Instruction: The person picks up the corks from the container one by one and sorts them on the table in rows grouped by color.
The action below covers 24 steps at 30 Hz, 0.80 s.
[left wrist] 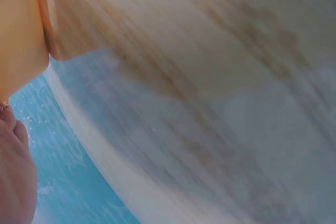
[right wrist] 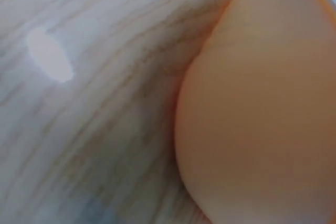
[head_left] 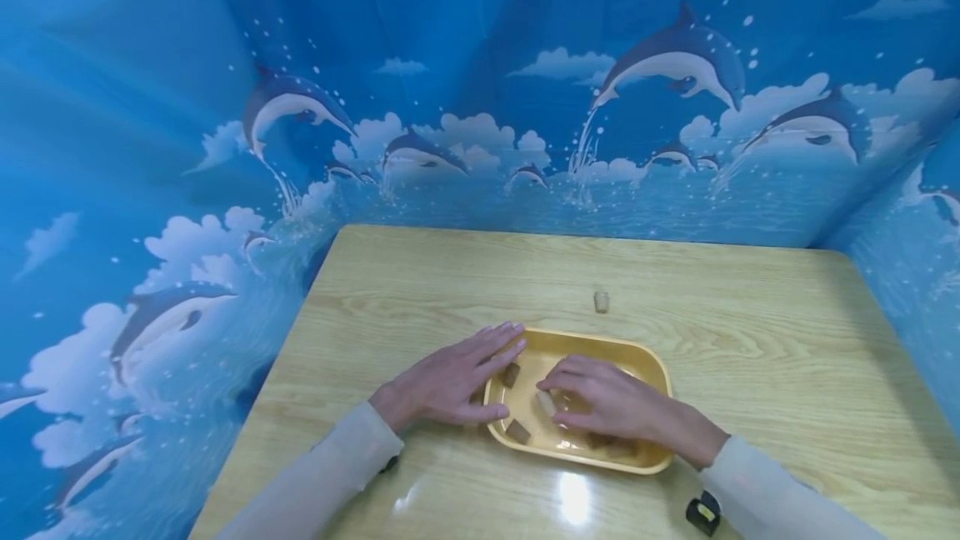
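A yellow tray (head_left: 637, 465) lies on the wooden table, holding several small pieces. My left hand (head_left: 457, 377) rests at its left rim, fingers extended and slightly spread, near a brown block (head_left: 512, 374) and a second brown block (head_left: 517, 432). Over the middle of the tray, my right hand (head_left: 611, 398) pinches a small pale block (head_left: 546, 403) between thumb and fingers. More brown pieces lie partly hidden beneath that hand. In the left wrist view part of the left hand (left wrist: 16, 171) shows beside the tray. The tray's outer wall (right wrist: 257, 103) fills the right wrist view's right side.
Behind the tray, a small pale cylindrical piece (head_left: 602, 301) stands on the wooden table (head_left: 450, 273). A blue dolphin-print curtain (head_left: 480, 107) hangs along the back and sides. A small black object (head_left: 703, 512) is beside the right sleeve.
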Tool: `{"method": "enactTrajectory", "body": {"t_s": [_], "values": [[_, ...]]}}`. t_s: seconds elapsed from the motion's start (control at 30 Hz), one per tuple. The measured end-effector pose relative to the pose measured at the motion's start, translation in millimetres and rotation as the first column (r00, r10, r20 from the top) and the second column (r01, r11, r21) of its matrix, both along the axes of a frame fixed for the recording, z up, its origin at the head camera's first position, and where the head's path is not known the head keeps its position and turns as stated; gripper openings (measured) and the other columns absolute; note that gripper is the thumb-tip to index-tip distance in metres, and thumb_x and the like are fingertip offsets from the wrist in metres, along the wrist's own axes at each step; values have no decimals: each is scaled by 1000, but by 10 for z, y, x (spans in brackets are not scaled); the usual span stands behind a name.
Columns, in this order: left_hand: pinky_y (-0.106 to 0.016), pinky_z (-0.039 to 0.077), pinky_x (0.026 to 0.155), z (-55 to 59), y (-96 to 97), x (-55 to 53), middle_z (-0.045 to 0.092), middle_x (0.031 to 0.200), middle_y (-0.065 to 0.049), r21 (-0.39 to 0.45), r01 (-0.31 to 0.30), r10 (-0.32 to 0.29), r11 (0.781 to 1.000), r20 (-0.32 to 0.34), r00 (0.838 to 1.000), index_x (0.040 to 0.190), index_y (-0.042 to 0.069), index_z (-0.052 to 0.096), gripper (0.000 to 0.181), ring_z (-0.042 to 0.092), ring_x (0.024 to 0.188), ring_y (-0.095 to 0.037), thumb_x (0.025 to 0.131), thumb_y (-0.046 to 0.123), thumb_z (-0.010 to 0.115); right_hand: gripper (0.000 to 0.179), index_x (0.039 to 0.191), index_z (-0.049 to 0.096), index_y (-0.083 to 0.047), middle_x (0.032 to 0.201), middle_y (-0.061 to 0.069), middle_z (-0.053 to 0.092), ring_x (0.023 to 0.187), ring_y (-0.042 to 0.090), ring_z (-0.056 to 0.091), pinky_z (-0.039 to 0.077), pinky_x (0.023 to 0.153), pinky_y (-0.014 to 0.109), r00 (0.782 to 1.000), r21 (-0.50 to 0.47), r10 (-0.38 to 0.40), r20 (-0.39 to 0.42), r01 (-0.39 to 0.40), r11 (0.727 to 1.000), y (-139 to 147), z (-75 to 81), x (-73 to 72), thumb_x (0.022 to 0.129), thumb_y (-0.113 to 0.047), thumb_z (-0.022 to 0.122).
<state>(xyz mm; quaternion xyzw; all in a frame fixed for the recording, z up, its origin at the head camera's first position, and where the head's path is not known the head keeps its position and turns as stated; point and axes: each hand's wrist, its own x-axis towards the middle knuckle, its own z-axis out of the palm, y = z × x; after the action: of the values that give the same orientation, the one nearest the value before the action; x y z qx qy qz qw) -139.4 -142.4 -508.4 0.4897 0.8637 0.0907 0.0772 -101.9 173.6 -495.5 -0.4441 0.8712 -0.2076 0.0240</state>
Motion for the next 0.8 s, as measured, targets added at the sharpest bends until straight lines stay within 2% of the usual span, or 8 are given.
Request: {"method": "enactTrajectory", "body": {"t_s": [0.1,0.23,0.5,0.63,0.8], "values": [[-39,14,140,0,4,-1,-10,185,0,-9,0,0,1000,0,1000,177,19,-1,101,-2,172,-19,104,85,18,41,135,75,-14,129,0,76,117,17,72,65,100,39,1000,-40,-18,9,18,999,35,45,-21,101,-36,77],[-39,14,140,-3,4,-2,-10,185,0,-4,2,-2,1000,3,1000,177,18,-1,101,-2,172,-19,104,85,16,40,132,76,-12,126,0,77,114,17,72,66,97,38,999,-102,-31,-25,28,994,78,101,-76,97,-31,83],[-41,17,140,4,-4,-3,-9,185,0,5,3,-3,1000,10,1000,177,19,-1,99,0,172,-20,105,83,23,45,131,77,-11,125,-2,78,116,18,72,66,98,44,996,-166,-92,-14,88,982,191,201,-180,91,-26,89],[-40,16,140,6,-5,-3,-10,185,0,-1,4,-4,1000,4,1000,177,19,0,98,-2,172,-19,107,79,33,47,131,77,-12,124,-2,78,115,18,73,66,97,44,990,-182,-135,-27,128,975,256,236,-228,88,-26,91],[-39,14,140,2,-9,-3,-10,185,0,-4,5,-5,1000,4,1000,177,18,1,98,-3,172,-18,107,77,37,44,130,77,-12,126,1,78,117,24,73,66,98,49,979,-184,-202,-5,197,963,356,288,-294,90,-23,90]]}}
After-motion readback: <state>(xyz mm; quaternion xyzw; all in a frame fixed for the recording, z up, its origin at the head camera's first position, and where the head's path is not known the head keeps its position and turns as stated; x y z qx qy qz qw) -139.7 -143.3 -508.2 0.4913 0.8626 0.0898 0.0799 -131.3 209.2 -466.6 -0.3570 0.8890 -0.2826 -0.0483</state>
